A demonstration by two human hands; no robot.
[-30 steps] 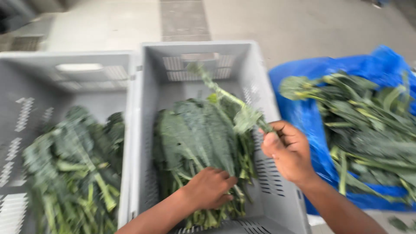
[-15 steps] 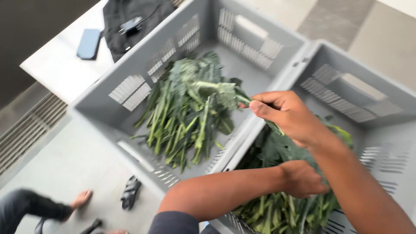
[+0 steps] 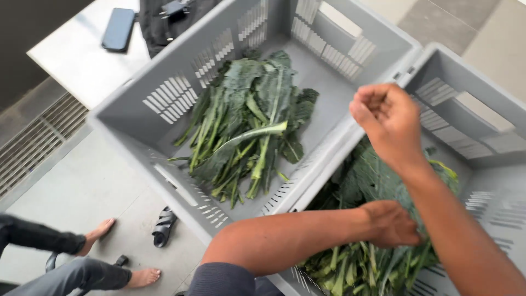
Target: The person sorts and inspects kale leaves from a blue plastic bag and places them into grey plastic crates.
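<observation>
Two grey slotted crates stand side by side. The left crate (image 3: 164,101) holds a pile of dark leafy greens (image 3: 246,126) with pale stems, and one long leaf (image 3: 249,138) lies across the top. My right hand (image 3: 386,120) hovers above the wall between the crates, fingers loosely curled, with nothing in it. My left hand (image 3: 392,225) reaches across into the right crate (image 3: 482,115) and grips the bunch of leafy greens (image 3: 372,175) there, its fingers sunk among the leaves.
A dark phone (image 3: 118,28) and a black bag (image 3: 164,19) lie on a white table (image 3: 82,66) beyond the left crate. Another person's bare feet (image 3: 97,235) and black sandals (image 3: 163,227) are on the tiled floor. A floor grate (image 3: 33,142) runs along the left.
My right hand carried a long leaf from the right crate over to the left crate and let it go; the leaf now lies on the pile. My left hand stayed on the greens.
</observation>
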